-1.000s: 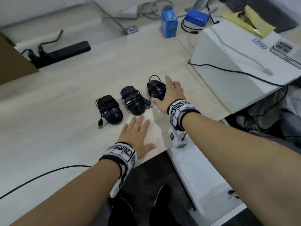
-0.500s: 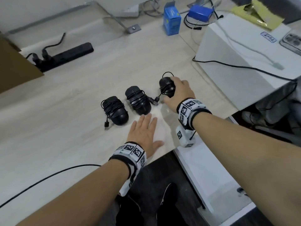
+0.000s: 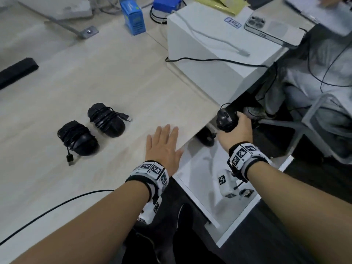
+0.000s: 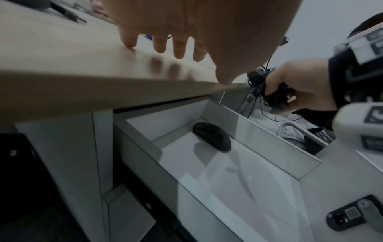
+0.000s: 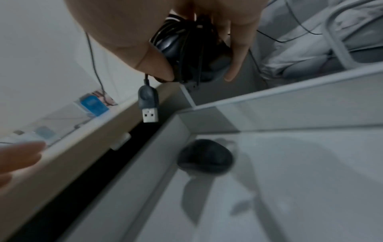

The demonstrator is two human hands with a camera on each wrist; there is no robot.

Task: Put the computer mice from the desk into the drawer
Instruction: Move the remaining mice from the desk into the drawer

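While our right hand (image 3: 235, 134) pinches a cable-wrapped mouse (image 3: 226, 119) between thumb and fingers above the open drawer (image 4: 269, 147), its USB plug (image 5: 148, 113) dangles. At 7 o'clock below it, another mouse (image 4: 212, 136) lies inside. Our left hand (image 3: 162, 149) rests spread flat on the desk (image 3: 114, 77); at its 9 o'clock sit two wrapped mice (image 3: 91, 128).

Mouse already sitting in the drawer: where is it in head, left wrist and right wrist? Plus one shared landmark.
Head: mouse in the drawer sits right of centre, half hidden under the desk edge, below the right hand.
Left wrist, centre, at the drawer's back wall, below the right hand.
Right wrist, centre, blurred, near the drawer's back corner.
Shared landmark: the desk edge above the open drawer.
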